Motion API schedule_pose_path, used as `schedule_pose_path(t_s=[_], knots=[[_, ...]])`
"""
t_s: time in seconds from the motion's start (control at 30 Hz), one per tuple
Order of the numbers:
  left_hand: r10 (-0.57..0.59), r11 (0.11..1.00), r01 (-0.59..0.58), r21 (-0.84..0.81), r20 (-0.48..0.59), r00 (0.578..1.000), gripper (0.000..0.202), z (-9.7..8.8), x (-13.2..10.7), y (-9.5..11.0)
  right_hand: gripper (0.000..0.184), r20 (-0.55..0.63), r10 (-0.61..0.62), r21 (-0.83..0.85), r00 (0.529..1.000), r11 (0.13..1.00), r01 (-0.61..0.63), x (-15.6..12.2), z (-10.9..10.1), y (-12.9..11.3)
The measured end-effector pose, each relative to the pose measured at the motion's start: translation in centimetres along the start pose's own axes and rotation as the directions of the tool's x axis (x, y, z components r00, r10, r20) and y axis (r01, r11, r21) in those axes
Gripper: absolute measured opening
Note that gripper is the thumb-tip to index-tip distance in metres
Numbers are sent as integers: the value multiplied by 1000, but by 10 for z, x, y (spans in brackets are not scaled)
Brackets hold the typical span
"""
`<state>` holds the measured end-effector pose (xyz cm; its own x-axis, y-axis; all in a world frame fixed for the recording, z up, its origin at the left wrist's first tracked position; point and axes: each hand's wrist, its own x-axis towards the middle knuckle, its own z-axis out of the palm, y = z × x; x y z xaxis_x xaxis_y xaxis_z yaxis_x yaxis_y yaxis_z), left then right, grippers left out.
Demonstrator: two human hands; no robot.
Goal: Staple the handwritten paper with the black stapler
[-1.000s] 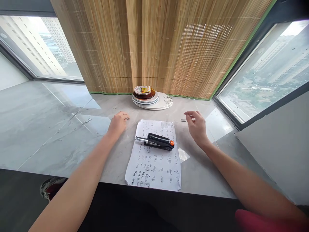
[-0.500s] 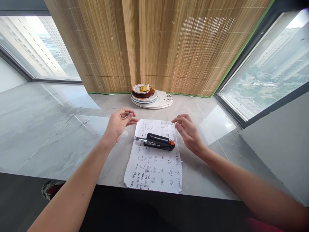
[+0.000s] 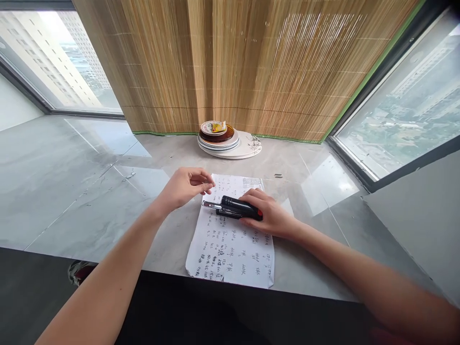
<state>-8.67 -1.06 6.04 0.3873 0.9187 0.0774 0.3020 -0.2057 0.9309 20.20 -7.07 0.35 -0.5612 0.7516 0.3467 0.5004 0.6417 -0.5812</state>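
A sheet of handwritten paper [image 3: 232, 244] lies on the grey stone counter [image 3: 89, 206]. Across its upper half rests a black stapler [image 3: 232, 207] with an orange end. My right hand [image 3: 269, 214] is wrapped around the stapler's right end. My left hand [image 3: 187, 184] hovers at the paper's upper left corner, fingers pinched together on something too small to make out, close to the stapler's metal tip.
A stack of plates [image 3: 224, 141] with a small yellow packet on top stands at the back against a bamboo blind [image 3: 230, 67]. A small dark object [image 3: 278, 176] lies on the counter right of the paper. Windows flank both sides.
My right hand came down from the paper's top right corner and closed on the stapler. My left hand shifted right toward the stapler's tip.
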Motion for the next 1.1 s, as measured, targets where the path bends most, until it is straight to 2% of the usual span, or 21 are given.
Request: schedule_pose_path(t_s=[0.17,0.27,0.37,0.53,0.63,0.7,0.77,0.9,1.1], knots=[[-20,1000,21,21,-38,999,33,-4,1,-7,29,-19,26,1,999,1000,-26,0,3,0],[-10,999,10,36,2,1000,26,-4,2,-12,24,-31,24,19,999,1000,-23,0,6,-3],[42,998,-43,54,19,999,25,-1,3,-14,14,-110,50,70,993,997,-43,1,7,-7],[121,993,-121,17,-58,991,25,8,3,-17,10,-245,177,132,953,980,-148,2,3,-10],[173,985,-170,32,-127,977,27,13,3,-18,12,-237,202,169,950,972,-164,1,0,-9],[225,972,-213,98,-142,964,26,15,2,-18,13,-212,202,192,956,968,-162,1,-1,-8],[268,950,-247,192,-92,959,25,16,2,-20,14,-195,201,212,960,964,-159,0,0,-6],[302,891,-320,322,107,947,25,16,4,-27,16,-184,214,248,960,955,-165,-1,1,-4],[401,754,-480,450,263,877,25,15,4,-33,18,-169,250,267,953,943,-200,-1,0,-3]])
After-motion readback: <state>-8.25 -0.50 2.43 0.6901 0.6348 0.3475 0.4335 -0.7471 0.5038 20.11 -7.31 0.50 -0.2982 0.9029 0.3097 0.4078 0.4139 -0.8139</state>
